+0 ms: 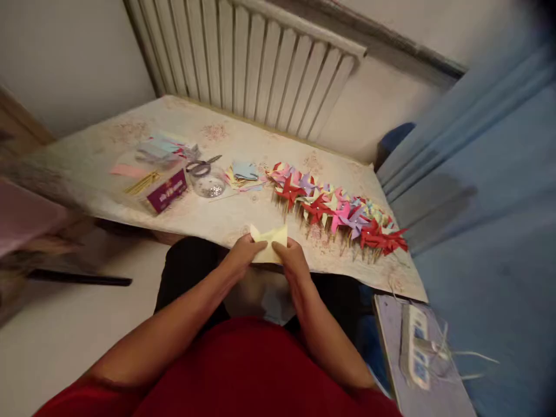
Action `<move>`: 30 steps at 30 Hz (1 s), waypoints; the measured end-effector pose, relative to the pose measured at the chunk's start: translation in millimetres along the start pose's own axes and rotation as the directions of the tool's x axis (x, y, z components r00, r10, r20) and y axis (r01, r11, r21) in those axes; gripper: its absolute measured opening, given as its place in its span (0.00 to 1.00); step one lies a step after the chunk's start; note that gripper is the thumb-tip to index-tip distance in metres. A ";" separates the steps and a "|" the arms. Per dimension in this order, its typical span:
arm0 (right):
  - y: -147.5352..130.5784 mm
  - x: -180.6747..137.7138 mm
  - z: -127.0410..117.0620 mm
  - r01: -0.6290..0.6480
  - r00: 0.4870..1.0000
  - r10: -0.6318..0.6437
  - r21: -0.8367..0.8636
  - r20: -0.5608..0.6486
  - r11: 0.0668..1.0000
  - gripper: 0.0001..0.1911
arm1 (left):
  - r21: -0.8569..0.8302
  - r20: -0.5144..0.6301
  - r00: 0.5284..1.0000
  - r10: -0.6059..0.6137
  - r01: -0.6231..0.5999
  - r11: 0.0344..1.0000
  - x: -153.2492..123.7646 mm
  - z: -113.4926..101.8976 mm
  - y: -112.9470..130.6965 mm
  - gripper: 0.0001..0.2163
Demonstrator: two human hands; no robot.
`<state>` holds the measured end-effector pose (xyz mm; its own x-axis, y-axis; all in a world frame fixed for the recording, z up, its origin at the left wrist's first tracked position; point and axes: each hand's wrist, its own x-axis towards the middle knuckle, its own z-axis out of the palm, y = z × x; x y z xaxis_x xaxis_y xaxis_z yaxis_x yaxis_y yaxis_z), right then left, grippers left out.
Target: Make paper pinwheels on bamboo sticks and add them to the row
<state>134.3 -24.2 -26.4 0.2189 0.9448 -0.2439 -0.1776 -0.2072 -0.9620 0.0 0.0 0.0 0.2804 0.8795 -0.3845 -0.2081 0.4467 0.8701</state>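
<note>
Two hands [244, 253] closed in thumb pinches on one pale yellow paper sheet [268, 251], near edge of counter [278, 147], rear fingers hidden, overlapping paper pinwheels [319, 208] toward right edge, exact count indeterminable, one pair of scissors [207, 164].

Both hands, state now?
Left hand: closed, holding the left side of the pale yellow paper sheet.
Right hand: closed, holding its right side.

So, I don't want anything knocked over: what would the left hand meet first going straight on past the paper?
Past the yellow paper it holds, the left hand would probably meet the pinwheels first, though its height is unclear.
</note>
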 end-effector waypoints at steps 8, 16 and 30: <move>-13.2 -15.8 -8.9 0.065 0.996 -0.066 -0.014 -0.058 0.998 0.16 | -0.103 0.048 0.999 0.008 -0.003 0.995 0.8 -8.5 1.6 0.18; -5.6 -26.2 -17.4 0.465 0.817 -0.568 -0.462 -0.105 0.755 0.13 | -0.143 0.094 0.995 -0.018 0.032 0.989 -2.5 -5.6 4.4 0.15; -13.2 -28.8 -25.2 0.602 0.797 -0.521 -0.456 0.306 0.655 0.11 | -0.094 0.096 0.995 -0.028 0.037 0.995 -5.7 -5.4 3.9 0.13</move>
<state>154.5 -55.1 -9.7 -0.0264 0.9387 0.3437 0.4536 0.3177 -0.8327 -7.5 -2.4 3.9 0.3751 0.8467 -0.3773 -0.2849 0.4926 0.8223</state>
